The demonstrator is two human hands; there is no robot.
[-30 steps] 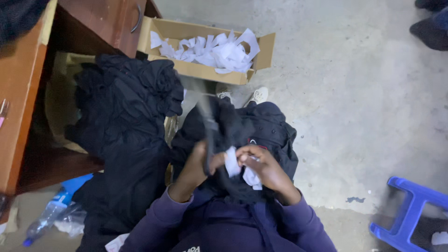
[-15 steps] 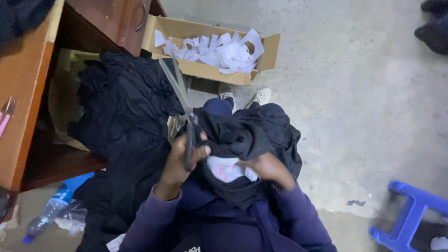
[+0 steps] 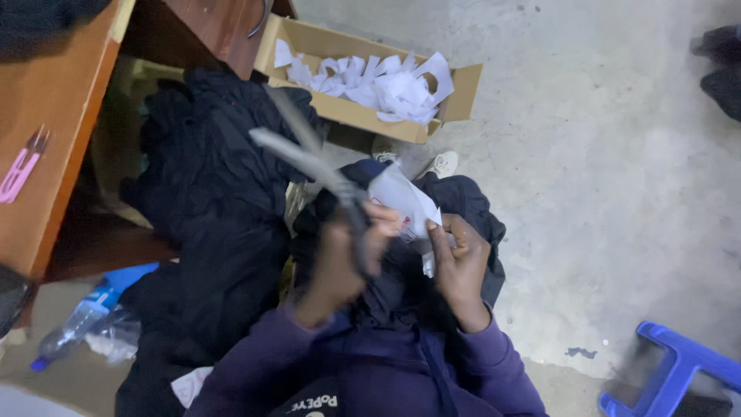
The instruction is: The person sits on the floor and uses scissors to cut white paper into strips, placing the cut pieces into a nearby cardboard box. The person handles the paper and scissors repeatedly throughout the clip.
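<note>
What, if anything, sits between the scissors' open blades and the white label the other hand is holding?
Nothing visible. The left hand holds the scissors open beside the white label, pinched by the right hand above the dark garment.

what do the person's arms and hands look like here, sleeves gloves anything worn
Both arms are covered to the wrist by long purple sleeves: the left sleeve and the right sleeve look like one soft, sweatshirt-like top. The left hand and right hand are bare, with no gloves. No rings, watch or bracelets can be made out; the left hand is motion-blurred, so small details there are unclear.
</note>
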